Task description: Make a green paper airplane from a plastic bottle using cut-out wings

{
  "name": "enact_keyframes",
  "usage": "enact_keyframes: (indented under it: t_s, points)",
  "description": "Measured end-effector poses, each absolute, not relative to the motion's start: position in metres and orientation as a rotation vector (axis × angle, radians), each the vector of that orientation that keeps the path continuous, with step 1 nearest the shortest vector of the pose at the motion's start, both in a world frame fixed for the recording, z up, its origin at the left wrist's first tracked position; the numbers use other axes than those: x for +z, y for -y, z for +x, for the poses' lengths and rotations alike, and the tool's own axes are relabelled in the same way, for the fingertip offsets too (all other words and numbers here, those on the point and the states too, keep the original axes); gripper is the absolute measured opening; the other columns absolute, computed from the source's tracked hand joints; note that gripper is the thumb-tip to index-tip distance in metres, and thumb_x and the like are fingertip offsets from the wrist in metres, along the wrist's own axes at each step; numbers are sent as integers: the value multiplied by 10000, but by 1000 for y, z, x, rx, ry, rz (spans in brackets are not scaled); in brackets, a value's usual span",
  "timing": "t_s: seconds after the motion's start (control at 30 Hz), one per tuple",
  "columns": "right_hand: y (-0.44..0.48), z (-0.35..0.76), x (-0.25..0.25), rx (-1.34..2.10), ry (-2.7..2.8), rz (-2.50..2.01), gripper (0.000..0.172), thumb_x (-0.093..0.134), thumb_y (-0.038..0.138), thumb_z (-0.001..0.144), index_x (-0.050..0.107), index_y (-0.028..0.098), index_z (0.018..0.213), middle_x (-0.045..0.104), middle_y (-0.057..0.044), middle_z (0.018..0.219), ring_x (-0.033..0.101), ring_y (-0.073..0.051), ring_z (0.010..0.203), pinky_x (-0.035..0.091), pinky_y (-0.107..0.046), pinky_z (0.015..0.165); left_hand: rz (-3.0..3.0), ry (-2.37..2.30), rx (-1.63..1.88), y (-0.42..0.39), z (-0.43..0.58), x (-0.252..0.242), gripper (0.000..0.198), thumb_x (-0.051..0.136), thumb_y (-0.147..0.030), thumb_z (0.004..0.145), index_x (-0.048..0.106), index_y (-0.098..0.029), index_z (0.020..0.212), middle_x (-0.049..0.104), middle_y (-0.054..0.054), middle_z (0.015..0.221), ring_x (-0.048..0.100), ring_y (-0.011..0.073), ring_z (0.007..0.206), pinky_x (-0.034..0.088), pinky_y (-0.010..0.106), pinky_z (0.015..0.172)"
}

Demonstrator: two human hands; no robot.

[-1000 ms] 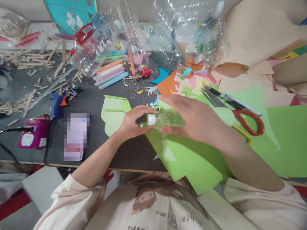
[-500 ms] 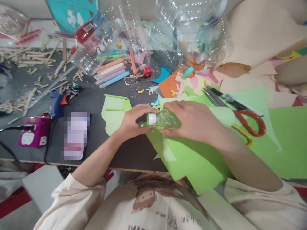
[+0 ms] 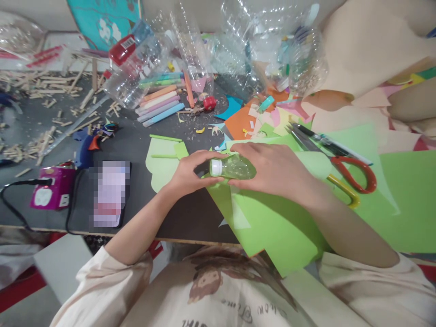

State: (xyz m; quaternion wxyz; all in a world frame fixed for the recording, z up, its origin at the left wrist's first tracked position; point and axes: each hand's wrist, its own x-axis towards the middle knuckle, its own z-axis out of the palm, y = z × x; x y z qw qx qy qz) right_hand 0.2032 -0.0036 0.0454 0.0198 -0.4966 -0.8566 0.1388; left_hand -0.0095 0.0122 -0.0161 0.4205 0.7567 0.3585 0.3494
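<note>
Small, clear, narrow-necked plastic bottle lies on its side between the hands, over a bright green paper sheet, its round white plastic cap toward the left. Right hand has the body pinched between thumb and fingers; left hand arches in a loose C about the neck, contact there unclear. Bottle looks light, thin-walled, apt to dent, probably slick; capped neck likely the stiffest hold. Loose paper underneath could slip. Red-handled metal scissors and a yellow hooked object lie near the right wrist; pale green paper cutout just beside the left hand; clear plastic bottles crowd the back, well apart.
</note>
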Motion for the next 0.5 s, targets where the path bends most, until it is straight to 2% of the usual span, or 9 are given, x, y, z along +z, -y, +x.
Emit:
enact_keyframes:
  t_s: [0.23,0.37,0.5]
  points:
    - [3,203,46,381,2697,-1487,494,557,537,832,605,199,1189,717,-118,1024,662,-271,839,394,-304,612,1742,-924,904,-10,-8,-24,617,772,-532,658,587,-210,1150,655,100,1167,660,233,1062,518,312,904]
    - [3,203,44,344,2690,-1493,480,564,526,831,616,184,1163,713,-121,1037,661,-268,841,379,-299,606,1771,-833,927,-12,-9,-29,483,771,-466,695,635,-207,1079,678,94,1126,637,227,1090,498,324,946]
    - [3,201,42,327,2696,-1520,486,586,521,818,614,188,1172,712,-110,1036,662,-261,822,365,-293,597,1788,-823,942,-13,-11,-28,465,784,-432,690,659,-220,1084,687,89,1116,642,234,1069,496,333,946]
